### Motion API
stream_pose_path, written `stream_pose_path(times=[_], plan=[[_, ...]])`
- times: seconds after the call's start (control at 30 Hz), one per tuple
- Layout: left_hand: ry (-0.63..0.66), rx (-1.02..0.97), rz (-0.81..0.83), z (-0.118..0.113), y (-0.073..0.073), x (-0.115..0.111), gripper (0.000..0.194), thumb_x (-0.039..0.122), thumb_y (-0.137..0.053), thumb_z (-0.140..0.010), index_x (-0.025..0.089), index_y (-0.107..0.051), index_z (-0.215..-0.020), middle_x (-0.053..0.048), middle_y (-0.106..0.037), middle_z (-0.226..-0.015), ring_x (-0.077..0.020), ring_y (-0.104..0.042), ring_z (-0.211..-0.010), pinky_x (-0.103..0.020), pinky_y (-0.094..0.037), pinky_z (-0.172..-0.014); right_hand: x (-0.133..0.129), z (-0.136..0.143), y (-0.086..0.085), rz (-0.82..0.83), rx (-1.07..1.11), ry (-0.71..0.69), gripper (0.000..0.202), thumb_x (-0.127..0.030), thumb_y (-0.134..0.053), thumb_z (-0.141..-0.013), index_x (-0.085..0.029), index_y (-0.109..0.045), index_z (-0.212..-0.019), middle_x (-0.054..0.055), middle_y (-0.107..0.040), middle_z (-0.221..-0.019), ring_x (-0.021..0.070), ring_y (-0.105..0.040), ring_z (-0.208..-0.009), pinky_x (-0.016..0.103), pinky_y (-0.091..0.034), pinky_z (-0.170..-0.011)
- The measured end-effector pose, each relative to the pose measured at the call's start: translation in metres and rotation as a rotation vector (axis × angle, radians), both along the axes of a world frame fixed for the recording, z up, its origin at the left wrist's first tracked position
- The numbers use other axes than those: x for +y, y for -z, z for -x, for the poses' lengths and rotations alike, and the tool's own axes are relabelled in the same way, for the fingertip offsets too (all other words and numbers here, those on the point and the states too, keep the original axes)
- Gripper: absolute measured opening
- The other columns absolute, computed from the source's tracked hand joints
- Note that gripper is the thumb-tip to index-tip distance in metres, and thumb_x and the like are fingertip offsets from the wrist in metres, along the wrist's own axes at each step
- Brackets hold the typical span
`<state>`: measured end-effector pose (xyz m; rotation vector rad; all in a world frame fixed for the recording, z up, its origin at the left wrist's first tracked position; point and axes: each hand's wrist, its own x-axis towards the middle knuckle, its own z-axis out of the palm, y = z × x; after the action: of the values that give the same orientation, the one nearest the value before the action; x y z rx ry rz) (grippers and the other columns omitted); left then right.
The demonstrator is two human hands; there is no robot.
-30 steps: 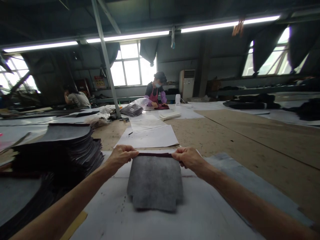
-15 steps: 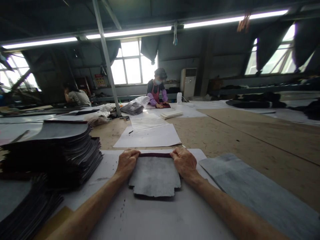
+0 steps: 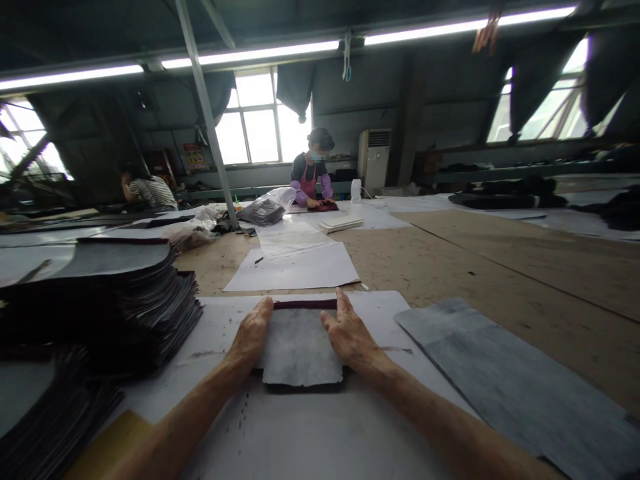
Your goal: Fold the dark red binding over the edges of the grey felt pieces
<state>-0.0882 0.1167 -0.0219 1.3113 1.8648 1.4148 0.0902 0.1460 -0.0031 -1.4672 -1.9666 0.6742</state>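
Observation:
A small grey fabric piece [image 3: 303, 347] lies on white sheeting in front of me. Its far edge carries a dark maroon strip [image 3: 305, 305], and darker material shows beneath its near edge. Along the left side of the piece rests my left hand [image 3: 253, 328], fingers extended and partly hidden by the hand itself. My right hand [image 3: 349, 332] touches the right side, its thumb apart from its stretched fingers. Neither hand is closed around the piece. A larger grey piece [image 3: 515, 373] lies to the right.
Tall stacks of dark-edged grey pieces [image 3: 120, 260] stand at the left. Beyond my hands lie a white sheet [image 3: 295, 268], a plastic-wrapped bundle [image 3: 267, 207] and a pale stack [image 3: 341, 223]. A person [image 3: 313, 173] works across the table; another sits far left, near a metal pole [image 3: 207, 120].
Both hands have released the maroon strip's ends and opened along the sides of the piece. My right hand has moved inward, over the right edge. The view has shifted slightly.

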Motion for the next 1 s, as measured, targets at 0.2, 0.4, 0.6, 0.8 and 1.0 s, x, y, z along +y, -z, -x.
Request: stream_pose_path(times=[0.2,0.4,0.6,0.8,1.0], plan=[[-0.027,0.098,0.057,0.001,-0.005,-0.008,0.056,0.044,-0.033,-0.088,0.005,-0.042,-0.126,-0.014,-0.027,-0.143,-0.0271,-0.020,-0.134,-0.039,-0.013,-0.112,-0.013,-0.014,-0.007,-0.044,-0.039,0.023,0.063,-0.029,-0.046,-0.083,-0.006,-0.025,-0.138,0.017,-0.019,-0.145,0.0252,-0.015,-0.134,0.039,-0.021,-0.108],[-0.047,0.286,-0.049,0.020,-0.015,-0.017,0.049,0.058,-0.037,-0.076,0.023,-0.054,-0.107,-0.009,-0.037,-0.138,-0.0254,-0.015,-0.135,-0.037,-0.006,-0.114,-0.065,-0.097,-0.016,-0.190,-0.214,0.002,0.033,-0.026,-0.055,-0.079,-0.017,-0.060,-0.110,0.005,-0.055,-0.121,0.0145,-0.046,-0.115,0.023,-0.032,-0.098],[0.152,0.381,-0.169,-0.046,-0.032,-0.062,0.045,0.054,-0.042,-0.075,0.027,-0.055,-0.108,-0.002,-0.045,-0.130,-0.0295,-0.039,-0.122,-0.045,-0.025,-0.107,-0.091,-0.183,-0.010,-0.160,-0.363,0.216,0.017,-0.020,-0.060,-0.073,-0.014,-0.065,-0.087,0.010,-0.064,-0.093,0.0218,-0.055,-0.090,0.033,-0.040,-0.080],[0.449,0.139,0.066,-0.134,-0.028,-0.092,0.039,0.046,-0.055,-0.073,0.022,-0.064,-0.102,-0.006,-0.064,-0.103,-0.0254,-0.058,-0.096,-0.035,-0.047,-0.081,-0.074,-0.197,-0.007,-0.145,-0.398,0.192,0.007,-0.023,-0.059,-0.074,-0.018,-0.061,-0.070,0.002,-0.063,-0.075,0.0153,-0.057,-0.074,0.024,-0.039,-0.065],[0.647,0.379,0.040,-0.178,-0.015,-0.086,0.030,0.026,-0.050,-0.078,0.015,-0.060,-0.104,-0.007,-0.063,-0.097,-0.0198,-0.058,-0.086,-0.031,-0.047,-0.080,-0.068,-0.196,0.003,-0.203,-0.454,0.132,0.013,-0.020,-0.051,-0.085,-0.014,-0.060,-0.076,0.005,-0.062,-0.082,0.0167,-0.055,-0.085,0.028,-0.039,-0.078]])
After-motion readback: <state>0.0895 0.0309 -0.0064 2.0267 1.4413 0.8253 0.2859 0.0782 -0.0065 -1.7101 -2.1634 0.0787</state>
